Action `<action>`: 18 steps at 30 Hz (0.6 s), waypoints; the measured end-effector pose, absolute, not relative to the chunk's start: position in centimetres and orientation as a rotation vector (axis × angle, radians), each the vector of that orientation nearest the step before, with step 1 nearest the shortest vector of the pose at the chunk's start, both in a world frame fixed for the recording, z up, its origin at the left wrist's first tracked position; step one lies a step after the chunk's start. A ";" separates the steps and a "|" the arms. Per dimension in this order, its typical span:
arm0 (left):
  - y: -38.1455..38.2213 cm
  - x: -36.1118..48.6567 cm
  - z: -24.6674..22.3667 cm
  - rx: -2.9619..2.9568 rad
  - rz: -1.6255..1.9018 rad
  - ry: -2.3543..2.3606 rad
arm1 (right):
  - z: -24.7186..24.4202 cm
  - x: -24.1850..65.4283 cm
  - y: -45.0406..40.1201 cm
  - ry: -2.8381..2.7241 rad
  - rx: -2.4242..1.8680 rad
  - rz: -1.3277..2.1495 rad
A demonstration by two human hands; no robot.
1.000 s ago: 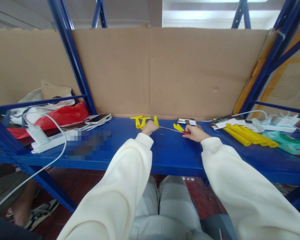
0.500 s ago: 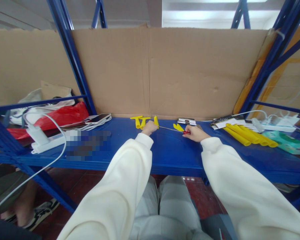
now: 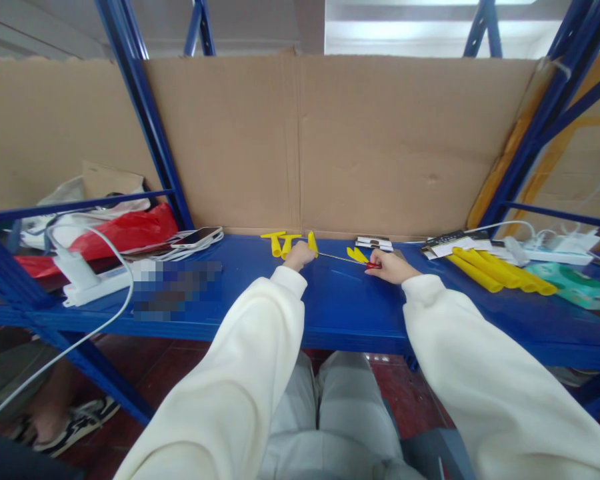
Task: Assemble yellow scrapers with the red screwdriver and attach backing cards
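Note:
My right hand point(image 3: 391, 267) is closed around the red handle of a screwdriver point(image 3: 373, 265). Its long thin metal shaft runs left to a yellow plastic piece point(image 3: 312, 244), which my left hand point(image 3: 300, 255) grips with bent fingers. The shaft's tip is too small to make out, and the fingers hide part of the piece. Just left of that hand lie two yellow T-shaped pieces point(image 3: 276, 245) side by side. Between my hands, close to the right fingers, are small yellow pieces point(image 3: 357, 255) on the blue shelf point(image 3: 350, 310).
Several yellow tubes point(image 3: 500, 271) lie at the right, beside a green packet point(image 3: 575, 283) and a white power strip point(image 3: 555, 250). Small white-and-black cards point(image 3: 374, 243) sit at the back. A phone point(image 3: 200, 237), a red bag point(image 3: 135, 230) and a white cable point(image 3: 125, 267) occupy the left. Cardboard point(image 3: 370, 147) walls the back.
My hands, the screwdriver and the yellow pieces keep nearly the same places. At the lower left, another person's foot has shifted slightly.

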State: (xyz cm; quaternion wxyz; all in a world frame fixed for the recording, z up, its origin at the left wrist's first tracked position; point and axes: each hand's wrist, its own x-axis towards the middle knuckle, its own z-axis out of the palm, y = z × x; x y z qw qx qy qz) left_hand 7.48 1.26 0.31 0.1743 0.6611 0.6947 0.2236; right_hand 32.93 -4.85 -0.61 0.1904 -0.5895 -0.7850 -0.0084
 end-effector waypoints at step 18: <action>1.6 7.4 0.1 1.894 0.651 1.955 | -0.2 32.8 -5.2 -2.206 -1.630 0.012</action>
